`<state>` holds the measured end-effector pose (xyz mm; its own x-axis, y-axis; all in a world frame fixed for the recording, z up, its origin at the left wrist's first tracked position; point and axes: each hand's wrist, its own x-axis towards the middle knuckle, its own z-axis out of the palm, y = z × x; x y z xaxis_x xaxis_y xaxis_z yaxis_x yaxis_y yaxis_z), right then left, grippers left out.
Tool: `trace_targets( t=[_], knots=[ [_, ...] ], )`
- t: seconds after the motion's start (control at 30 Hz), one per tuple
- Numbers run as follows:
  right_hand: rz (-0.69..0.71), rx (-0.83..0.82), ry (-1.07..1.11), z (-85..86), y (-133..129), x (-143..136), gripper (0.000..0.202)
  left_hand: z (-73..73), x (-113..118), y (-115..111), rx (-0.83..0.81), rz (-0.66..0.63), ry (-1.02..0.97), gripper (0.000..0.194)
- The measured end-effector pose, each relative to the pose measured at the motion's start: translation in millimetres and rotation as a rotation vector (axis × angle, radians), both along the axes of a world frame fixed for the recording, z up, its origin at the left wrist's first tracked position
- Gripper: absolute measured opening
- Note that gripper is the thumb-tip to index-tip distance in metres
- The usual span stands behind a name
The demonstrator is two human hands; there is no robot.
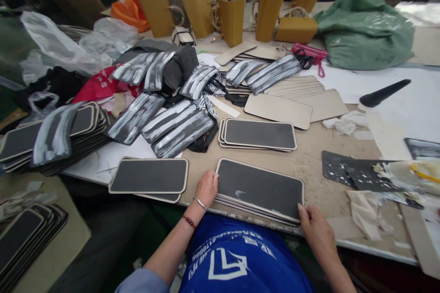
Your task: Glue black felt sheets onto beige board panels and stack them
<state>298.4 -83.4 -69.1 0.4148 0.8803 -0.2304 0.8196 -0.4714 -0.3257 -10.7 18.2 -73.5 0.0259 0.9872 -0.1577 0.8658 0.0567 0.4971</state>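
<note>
A dark grey rectangular panel with a beige border (259, 188) lies on top of a low stack at the table's front edge, a small pale smear on its face. My left hand (207, 188) is closed on its left end, fingertips at the edge. At the right end, my right hand (318, 226) pinches the lower corner, thumb along the rim. Another bordered pair of panels (149, 175) rests left of my left hand. Just behind the stack is a further small pile of the same panels (259, 135).
Glue-streaked dark strips (182, 126) lie heaped at left centre. Plain beige boards (278, 109) are fanned behind. A black-handled tool (385, 93), a glue-spotted dark board (357, 171) and a crumpled cloth (367, 213) lie right. Mustard bags (232, 18) and a green sack (366, 29) line the back.
</note>
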Motion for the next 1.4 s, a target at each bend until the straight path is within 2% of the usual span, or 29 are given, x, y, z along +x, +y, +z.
trace_targets(
  t=[0.23,0.73,0.97,1.4],
  knots=[
    [0.056,-0.02,-0.116,-4.9,-2,-2,0.031,-3.0,1,1,0.003,-0.005,0.006,0.015],
    [0.08,-0.008,-0.192,-11.1,-6,-5,0.026,-2.5,0,2,0.023,-0.012,0.01,0.019],
    [0.083,-0.062,-0.262,-6.5,-5,-10,0.026,-0.5,0,4,0.021,-0.019,-0.011,0.02],
    [0.064,-0.099,-0.113,2.3,-3,-5,0.028,4.4,2,5,-0.005,-0.001,-0.003,0.019]
  ],
)
